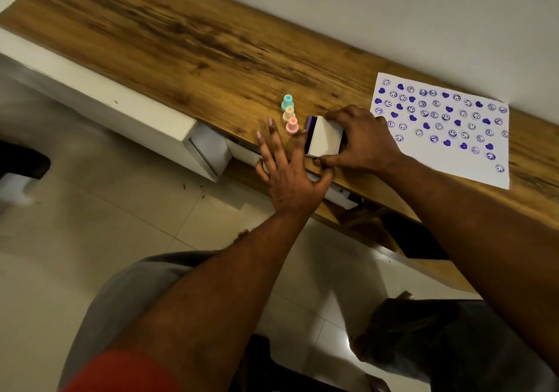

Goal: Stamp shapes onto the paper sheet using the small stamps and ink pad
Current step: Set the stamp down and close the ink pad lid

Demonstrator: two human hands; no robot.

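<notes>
A white ink pad case [325, 138] with a purple pad edge stands tilted near the desk's front edge. My right hand [364, 140] is closed around it from the right. My left hand [284, 167] lies spread just left of the case, its thumb touching the case's near side and its fingers apart. Three small stamps stand in a row just beyond my left fingers: a teal stamp [287, 102], a cream stamp [289, 114] and a pink stamp [292, 125]. The paper sheet [441, 125] lies to the right, covered with several purple hearts and smiley faces.
The wooden desk [187, 43] runs along a white wall [393, 13]. A white cabinet [99, 101] with a partly open drawer sits below the desk at left. Tiled floor and my knees are underneath.
</notes>
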